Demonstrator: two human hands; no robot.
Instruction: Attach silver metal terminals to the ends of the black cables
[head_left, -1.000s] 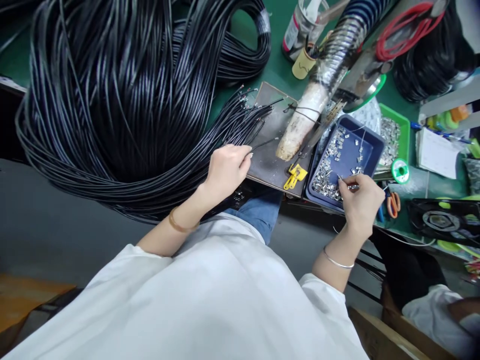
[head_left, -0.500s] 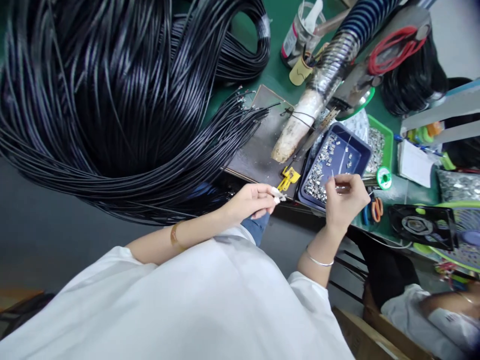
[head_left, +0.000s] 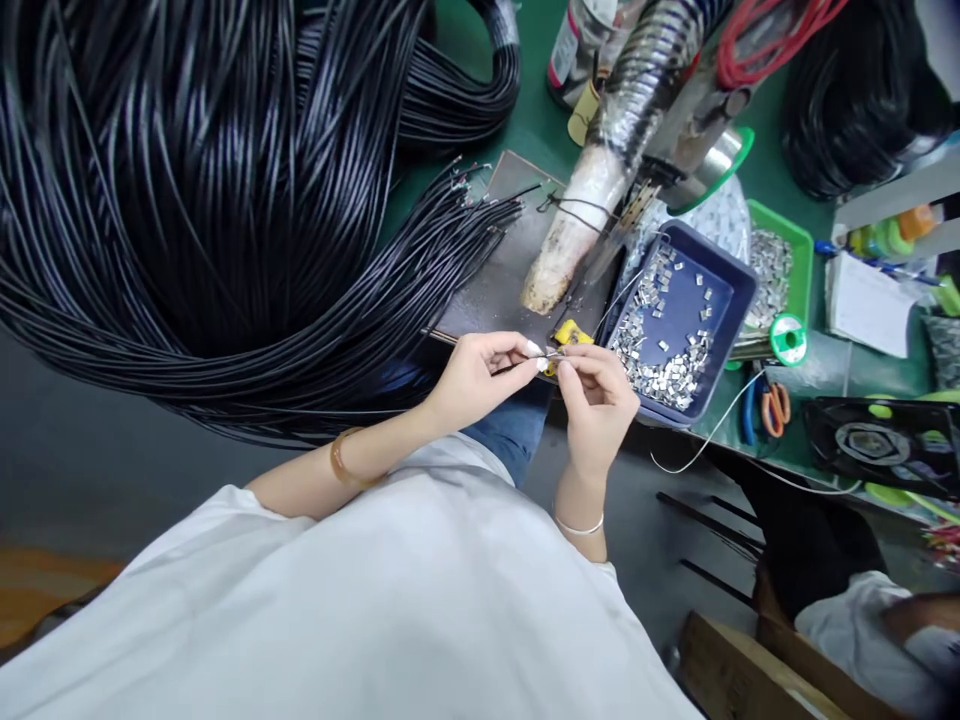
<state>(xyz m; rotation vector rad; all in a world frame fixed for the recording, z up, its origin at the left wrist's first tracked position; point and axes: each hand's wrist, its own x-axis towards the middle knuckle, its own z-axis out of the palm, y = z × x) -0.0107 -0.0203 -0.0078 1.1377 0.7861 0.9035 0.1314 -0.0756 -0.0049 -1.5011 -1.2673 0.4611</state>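
Observation:
Close together at the bench's front edge, my two hands meet fingertip to fingertip. My left hand [head_left: 480, 378] pinches the end of a thin black cable [head_left: 523, 364], and its thumb and index finger are pressed together. From the right, my right hand [head_left: 598, 402] is closed in a pinch against the cable's tip; a small silvery bit shows between the hands, too small to name. A yellow tool or clip [head_left: 572, 334] lies just behind the fingertips, partly covered. Beside my right hand stands a dark blue tray [head_left: 731, 275] with many small metal connectors [head_left: 671, 375].
A large bundle of black cables [head_left: 225, 220] fills the left. A taped, ribbed hose [head_left: 570, 230] points down at a dark board [head_left: 487, 300]. To the right are a green tray [head_left: 802, 260], a solder spool [head_left: 788, 340], orange-handled pliers [head_left: 775, 408] and a fan [head_left: 877, 445].
My right hand has moved left from above the blue tray to meet my left hand. My left hand has shifted slightly left. The view has moved a little too.

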